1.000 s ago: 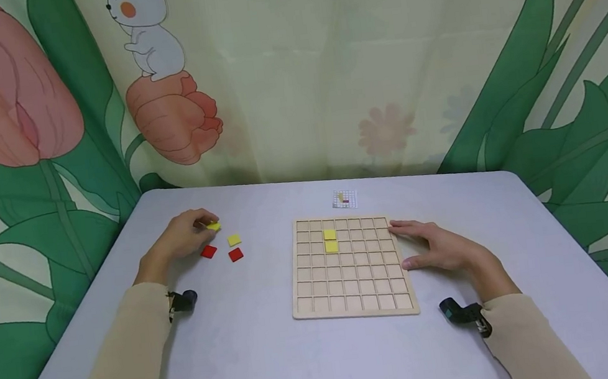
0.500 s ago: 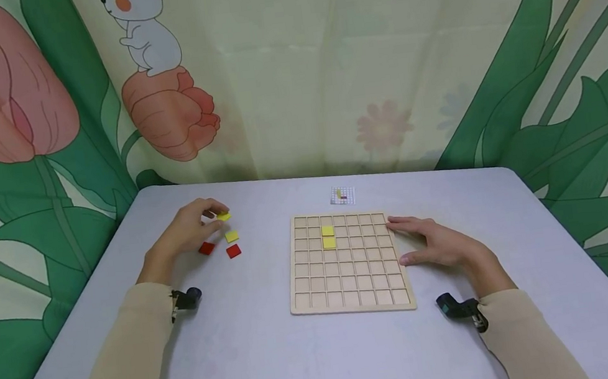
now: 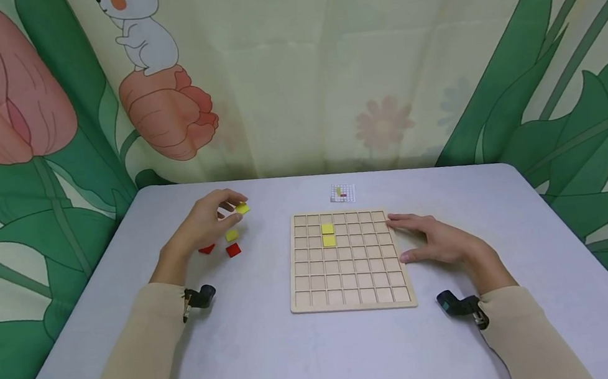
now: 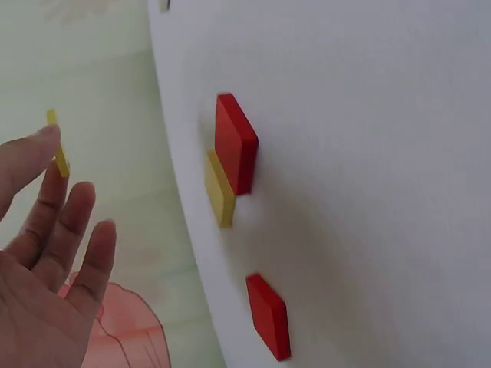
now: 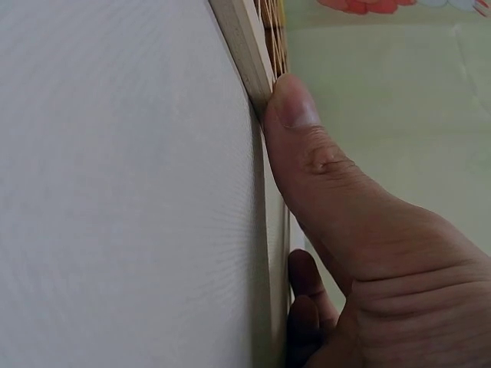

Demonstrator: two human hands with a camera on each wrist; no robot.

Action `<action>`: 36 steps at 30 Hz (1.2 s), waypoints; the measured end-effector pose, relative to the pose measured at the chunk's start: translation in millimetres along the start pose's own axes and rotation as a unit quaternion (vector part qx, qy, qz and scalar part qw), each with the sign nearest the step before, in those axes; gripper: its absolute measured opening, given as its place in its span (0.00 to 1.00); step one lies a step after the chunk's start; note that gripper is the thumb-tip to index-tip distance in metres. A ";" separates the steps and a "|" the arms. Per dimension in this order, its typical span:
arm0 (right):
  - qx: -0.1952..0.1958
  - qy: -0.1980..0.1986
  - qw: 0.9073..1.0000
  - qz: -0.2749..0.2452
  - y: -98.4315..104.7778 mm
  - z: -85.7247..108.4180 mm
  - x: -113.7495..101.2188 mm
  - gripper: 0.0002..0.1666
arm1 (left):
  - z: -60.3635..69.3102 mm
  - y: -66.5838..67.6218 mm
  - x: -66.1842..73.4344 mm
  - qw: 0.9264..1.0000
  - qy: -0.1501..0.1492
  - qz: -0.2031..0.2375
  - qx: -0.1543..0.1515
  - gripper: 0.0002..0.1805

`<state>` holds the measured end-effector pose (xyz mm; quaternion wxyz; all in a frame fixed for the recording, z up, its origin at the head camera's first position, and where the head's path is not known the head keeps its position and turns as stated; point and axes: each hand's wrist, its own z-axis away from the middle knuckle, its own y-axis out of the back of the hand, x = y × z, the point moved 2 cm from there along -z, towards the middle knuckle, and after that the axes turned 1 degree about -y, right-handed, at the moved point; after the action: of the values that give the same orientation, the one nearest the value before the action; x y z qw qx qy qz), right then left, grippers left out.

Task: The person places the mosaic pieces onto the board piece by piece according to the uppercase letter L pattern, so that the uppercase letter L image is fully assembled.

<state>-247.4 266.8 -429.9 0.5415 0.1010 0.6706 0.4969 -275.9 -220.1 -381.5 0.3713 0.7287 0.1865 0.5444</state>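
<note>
Between thumb and fingertip, my left hand (image 3: 208, 218) pinches a yellow square tile (image 3: 242, 208), lifted above the table; the left wrist view shows the tile (image 4: 59, 146) edge-on. Below that hand lie another yellow tile (image 3: 232, 236) and two red tiles, one (image 3: 233, 250) in full sight and one (image 3: 206, 249) partly covered by the hand. At the right, my right hand (image 3: 438, 238) rests with thumb and fingertips against the side of a wooden grid board (image 3: 348, 266). Two yellow tiles (image 3: 328, 235) sit in neighbouring cells of one column near the board's far side.
A small printed card (image 3: 342, 193) with a coloured grid pattern lies behind the board. The white table (image 3: 255, 357) ends at a patterned curtain (image 3: 281, 92). A small black camera is strapped to each wrist.
The left hand has lifted the yellow tile and carried it to the right, above the other loose tiles. The right hand stays at the board's edge.
</note>
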 end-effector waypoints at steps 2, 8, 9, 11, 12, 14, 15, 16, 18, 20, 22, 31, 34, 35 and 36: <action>0.001 -0.008 1.000 -0.003 1.7 0.3 1.1 0.51 | -3.1 -2.7 5.6 1.000 -0.015 0.003 0.001 0.21; 0.000 -0.009 1.000 -0.004 0.0 -1.3 -0.1 0.51 | -3.9 -11.0 20.8 0.999 -0.039 0.003 0.002 0.22; 0.002 -0.008 1.000 -0.005 -0.9 -1.7 -0.8 0.51 | -3.6 -12.3 23.4 0.999 -0.041 0.002 0.004 0.23; 0.005 -0.007 1.000 -0.004 -2.5 -2.2 -1.7 0.50 | -4.6 -15.0 28.1 0.999 -0.047 0.001 0.006 0.23; 0.007 -0.011 1.000 -0.003 -2.8 -2.1 -1.9 0.50 | -5.3 -16.3 30.6 0.999 -0.052 -0.001 0.006 0.23; 0.009 -0.015 1.000 -0.003 -3.1 -1.3 -2.2 0.50 | -6.8 -19.7 35.6 0.998 -0.061 -0.001 0.003 0.23; 0.007 -0.016 1.000 -0.001 -3.2 -0.9 -2.1 0.50 | -7.7 -21.6 38.3 0.998 -0.065 0.000 0.000 0.24; 0.006 -0.015 1.000 0.000 -3.1 -0.4 -1.9 0.50 | -8.6 -23.5 41.0 0.998 -0.070 0.002 -0.001 0.24; 0.006 -0.015 1.000 0.001 -2.5 0.5 -0.9 0.50 | -11.0 -27.4 46.4 0.997 -0.079 0.005 -0.003 0.24; 0.006 -0.009 1.000 0.002 -1.5 1.3 0.4 0.50 | -13.5 -31.7 51.8 0.996 -0.085 0.007 -0.004 0.24; 0.005 -0.004 1.000 0.004 -0.8 1.3 1.4 0.50 | -15.7 -35.6 56.1 0.996 -0.090 0.008 -0.007 0.24; 0.003 0.003 1.000 -0.003 -0.3 -0.2 0.4 0.50 | -23.2 -55.2 70.7 0.994 -0.100 0.029 -0.024 0.23; 0.004 0.004 1.000 -0.003 -0.9 -0.7 0.3 0.50 | -25.0 -64.2 73.8 0.994 -0.101 0.034 -0.032 0.23; 0.004 0.003 1.000 -0.004 -0.8 -0.4 0.4 0.50 | -26.1 -67.4 74.8 0.994 -0.102 0.035 -0.035 0.23; 0.005 0.003 1.000 -0.005 -0.9 -0.6 0.8 0.50 | -26.9 -70.3 75.7 0.993 -0.103 0.035 -0.039 0.23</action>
<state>-247.9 266.6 -431.2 0.5412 0.0986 0.6751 0.4915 -266.1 -113.8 -380.7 0.3972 0.7723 0.1002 0.4855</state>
